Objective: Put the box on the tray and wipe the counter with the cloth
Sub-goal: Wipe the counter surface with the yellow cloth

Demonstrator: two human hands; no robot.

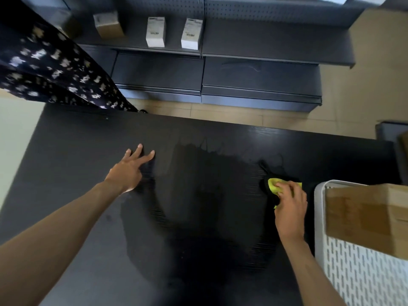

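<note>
Dark desk with a damp patch, two bare hands at work.
Right hand, at 3 o'clock, presses its grip closed on the yellow cloth; left hand, at 10 o'clock, rests flat, fingers spread. Farther right, the white tray holds the cardboard box. Shelves with small boxes stand at 12 o'clock.

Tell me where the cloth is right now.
In the head view the yellow cloth lies on the black counter, right of centre, pressed under the right hand, just left of the white tray.
</note>
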